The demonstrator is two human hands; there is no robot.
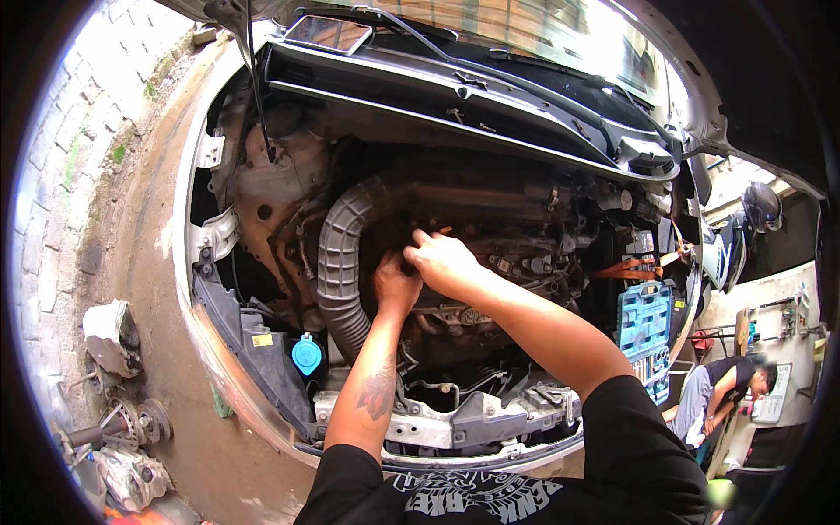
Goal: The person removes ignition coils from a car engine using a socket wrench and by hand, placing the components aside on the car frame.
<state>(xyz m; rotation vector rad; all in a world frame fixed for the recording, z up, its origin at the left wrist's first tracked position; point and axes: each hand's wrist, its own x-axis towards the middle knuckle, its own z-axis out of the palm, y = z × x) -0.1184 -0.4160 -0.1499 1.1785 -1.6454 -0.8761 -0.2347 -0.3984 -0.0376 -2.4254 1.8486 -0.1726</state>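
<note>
Both hands are deep in a car's open engine bay, close together beside a ribbed grey air hose (339, 254). My left hand (396, 284) reaches in just right of the hose, its fingers bent and closed, their tips lost in the dark. Over it and slightly to the right, my right hand (444, 261) is closed with its fingers curled in. Whatever either hand grips is hidden by the hands and the shadow. The engine (525, 262), with its fittings and pipes, lies to the right of my hands.
A blue tool case (644, 319) stands at the bay's right side near an orange strap (626, 269). A blue reservoir cap (306, 353) is at front left. The metal front crossmember (464, 424) runs under my forearms. Another person (722, 394) bends over at far right.
</note>
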